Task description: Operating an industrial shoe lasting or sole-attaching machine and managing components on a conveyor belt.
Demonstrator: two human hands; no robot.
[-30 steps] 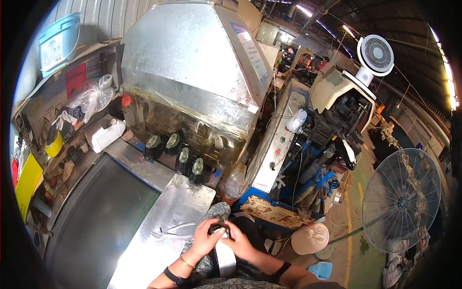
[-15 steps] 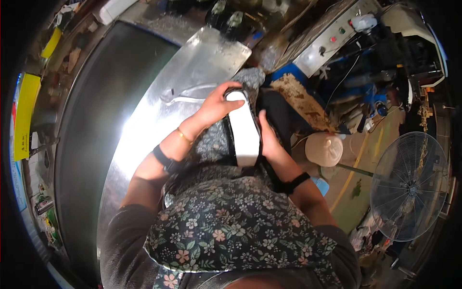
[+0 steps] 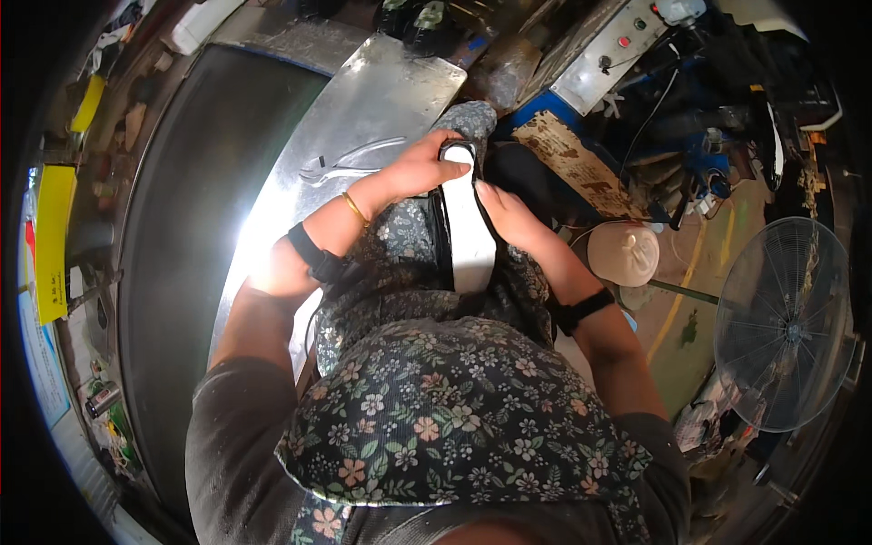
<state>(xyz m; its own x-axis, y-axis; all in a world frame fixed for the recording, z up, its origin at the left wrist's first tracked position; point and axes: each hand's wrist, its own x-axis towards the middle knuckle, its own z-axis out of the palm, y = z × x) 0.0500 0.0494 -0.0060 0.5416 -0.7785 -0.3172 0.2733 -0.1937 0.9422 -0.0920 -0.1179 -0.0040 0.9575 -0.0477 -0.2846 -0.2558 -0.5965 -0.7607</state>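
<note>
A long black-edged piece with a flat white face [image 3: 470, 227], which looks like a shoe held sole up, lies above my lap. My left hand [image 3: 422, 171] grips its far end, with the thumb on the white face and the fingers round the dark edge. My right hand [image 3: 510, 216] presses its fingertips against the right edge, near the far end. Part of the dark side shows along the left; the underside is hidden. A shiny metal tool with two long curved arms [image 3: 359, 165] lies on the metal sheet [image 3: 386, 82] beyond my left wrist.
On the left runs a dark conveyor belt [image 3: 218, 182]. A control box with buttons [image 3: 604, 59] stands at far right, above a worn board [image 3: 577, 163]. To the right are a pale plastic container [image 3: 624, 254] and a large caged fan [image 3: 790, 327]. A floral apron [image 3: 454, 409] covers my lap.
My right hand has moved up along the edge toward the far end, its fingers now at the white face's side. The piece is turned slightly; my left hand keeps its hold.
</note>
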